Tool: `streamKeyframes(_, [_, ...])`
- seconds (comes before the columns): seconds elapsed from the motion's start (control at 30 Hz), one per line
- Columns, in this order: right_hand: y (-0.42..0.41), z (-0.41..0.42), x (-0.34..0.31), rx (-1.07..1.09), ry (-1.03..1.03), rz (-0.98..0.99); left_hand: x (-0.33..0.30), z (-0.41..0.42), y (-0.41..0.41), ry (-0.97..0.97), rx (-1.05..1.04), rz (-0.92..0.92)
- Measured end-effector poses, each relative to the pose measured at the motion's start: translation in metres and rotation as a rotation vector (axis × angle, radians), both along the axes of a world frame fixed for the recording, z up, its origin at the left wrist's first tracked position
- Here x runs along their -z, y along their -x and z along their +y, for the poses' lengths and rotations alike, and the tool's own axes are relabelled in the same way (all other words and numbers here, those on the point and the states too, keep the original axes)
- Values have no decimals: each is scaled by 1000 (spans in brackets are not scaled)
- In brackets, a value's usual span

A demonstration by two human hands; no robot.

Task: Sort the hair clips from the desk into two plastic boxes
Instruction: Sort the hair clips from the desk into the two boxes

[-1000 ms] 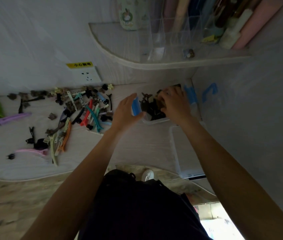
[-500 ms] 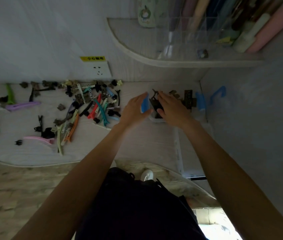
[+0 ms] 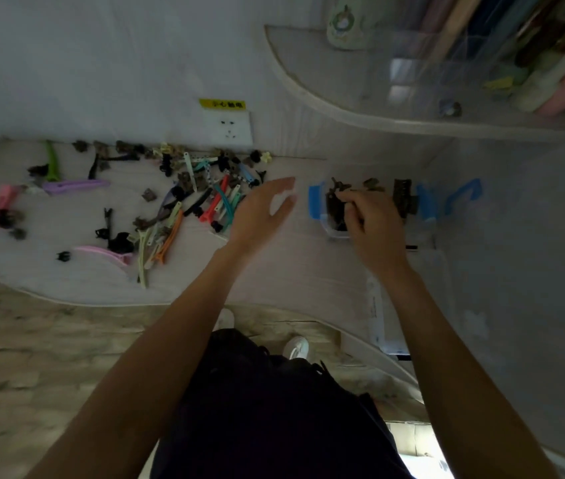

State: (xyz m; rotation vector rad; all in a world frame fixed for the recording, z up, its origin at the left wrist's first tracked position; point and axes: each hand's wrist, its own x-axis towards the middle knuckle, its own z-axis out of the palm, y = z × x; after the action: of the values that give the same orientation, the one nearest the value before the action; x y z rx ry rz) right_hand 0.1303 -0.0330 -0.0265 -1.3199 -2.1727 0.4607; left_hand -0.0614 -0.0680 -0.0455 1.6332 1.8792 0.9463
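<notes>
A small clear plastic box (image 3: 330, 232) with blue latches stands at the desk's right end, filled with dark brown hair clips (image 3: 402, 197). My right hand (image 3: 372, 223) hovers over it, thumb and fingers pinched on a dark clip at the top of the heap. Just left of the box, my left hand (image 3: 260, 212) is open above the desk, holding nothing. A second, larger clear box (image 3: 422, 271) lies nearer me, under my right forearm. Many loose clips (image 3: 205, 202) in several colours and small dark claw clips lie scattered across the desk (image 3: 301, 264) to the left.
A wall socket (image 3: 228, 130) with a yellow label sits behind the clip pile. A curved shelf (image 3: 360, 108) with bottles and a clear organiser hangs over the box. A side wall closes the right. The desk's curved front edge runs just before my legs.
My left hand has let go of the box's blue latch and drawn left, fingers spread. My right hand went from lying over the clips to pinching one. The view shifted.
</notes>
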Motion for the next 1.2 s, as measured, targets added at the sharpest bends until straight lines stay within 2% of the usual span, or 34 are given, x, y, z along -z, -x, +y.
streamKeyframes(0.07, [31, -14, -2, -71, -35, 34, -6, -27, 32, -63, -111, -19])
streamKeyframes(0.13, [63, -26, -2, -148, 13, 22, -7, -52, 66, -81, -207, 1])
streamKeyframes(0.27, [145, -41, 14, -299, 145, -109, 11, -96, 155, 17, -411, 35])
streamKeyframes(0.4, [240, -48, 38, -425, 270, -201, 38, -126, 263, 195, -479, 109])
streamKeyframes(0.6, [349, -41, 81, -280, 399, -497, 56, -126, 392, 310, -587, 169])
streamKeyframes(0.7, [368, -40, 91, -167, 428, -533, 65, -112, 436, 385, -518, 257])
streamKeyframes(0.8, [368, -41, 99, -176, 369, -518, 73, -99, 452, 506, -319, 419])
streamKeyframes(0.87, [364, -42, 102, -182, 346, -506, 75, -94, 451, 452, -229, 515])
streamKeyframes(0.93, [364, -43, 98, -169, 296, -468, 77, -92, 446, 356, -210, 537])
streamKeyframes(1.0, [363, -47, 91, -238, 239, -375, 82, -91, 439, 286, -182, 552])
streamKeyframes(1.07, [358, -54, 82, -400, 249, -305, 90, -88, 431, 240, -146, 587])
streamKeyframes(1.2, [351, -70, 74, -636, 263, -493, 88, -80, 415, 269, -120, 508])
